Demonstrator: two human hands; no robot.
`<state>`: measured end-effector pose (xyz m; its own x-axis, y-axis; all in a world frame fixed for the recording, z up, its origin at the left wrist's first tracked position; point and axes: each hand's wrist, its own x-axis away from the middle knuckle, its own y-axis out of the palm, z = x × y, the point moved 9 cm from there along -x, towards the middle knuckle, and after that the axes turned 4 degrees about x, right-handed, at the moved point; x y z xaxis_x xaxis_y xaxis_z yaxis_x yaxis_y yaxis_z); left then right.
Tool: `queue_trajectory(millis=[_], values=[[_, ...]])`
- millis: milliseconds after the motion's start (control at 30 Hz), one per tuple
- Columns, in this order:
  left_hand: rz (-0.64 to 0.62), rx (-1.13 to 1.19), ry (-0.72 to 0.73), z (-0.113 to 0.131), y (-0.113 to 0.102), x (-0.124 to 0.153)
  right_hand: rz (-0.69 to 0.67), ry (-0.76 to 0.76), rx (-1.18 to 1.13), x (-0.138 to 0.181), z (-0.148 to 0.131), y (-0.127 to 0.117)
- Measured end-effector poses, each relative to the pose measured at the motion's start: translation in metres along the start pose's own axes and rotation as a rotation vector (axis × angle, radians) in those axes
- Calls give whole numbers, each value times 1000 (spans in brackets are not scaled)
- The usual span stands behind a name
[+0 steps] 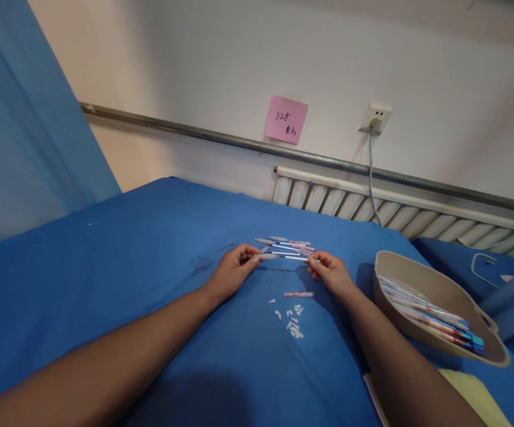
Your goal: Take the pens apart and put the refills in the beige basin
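My left hand (235, 270) pinches a whitish pen barrel piece (266, 256) between thumb and fingers. In my right hand (330, 271), thumb and forefinger grip the end of a white pen refill (296, 258), whose blue tip points at the barrel piece. The two are lined up end to end; whether the tip has gone inside I cannot tell. Just behind them lie several pen parts (279, 242), with refills, whitish barrels and pink patterned pieces. Nearer to me rests a pink patterned pen tube (298, 295). Small white bits (294, 327) are scattered in front of it.
A beige basket (435, 270) with bagged pens (430, 314) stands at the right, close to my right forearm. Yellow cloth (475, 391) lies below it. Blue cloth (186, 237) covers the table. Behind are a radiator (341, 198), a metal rail and a plugged-in cord (371, 172).
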<state>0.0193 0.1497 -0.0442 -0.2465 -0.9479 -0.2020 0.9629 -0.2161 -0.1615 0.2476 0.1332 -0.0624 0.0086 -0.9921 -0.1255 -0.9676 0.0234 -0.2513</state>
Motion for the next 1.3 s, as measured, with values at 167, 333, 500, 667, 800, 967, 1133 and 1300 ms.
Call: queue_trajectory(millis=[167,333,500,667,800,967,1133,1300], values=[[-60,-78,8,4,6,3,-39,-40,21,2,-7,10],[-153,-127,13,7,16,8,-145,-75,141,11,-17,34],[-208,-141,25,8,21,11,-199,-87,197,20,-20,53],[-253,-209,38,11,24,14,-204,-90,208,21,-18,57],[-304,-287,53,16,28,16,-177,-102,239,20,-19,55],[-382,-351,94,19,35,20,-178,-110,245,20,-28,49],[-320,-213,24,13,29,15,-209,-138,187,17,-33,37],[-237,-23,-52,3,24,8,-246,-74,257,11,-13,22]])
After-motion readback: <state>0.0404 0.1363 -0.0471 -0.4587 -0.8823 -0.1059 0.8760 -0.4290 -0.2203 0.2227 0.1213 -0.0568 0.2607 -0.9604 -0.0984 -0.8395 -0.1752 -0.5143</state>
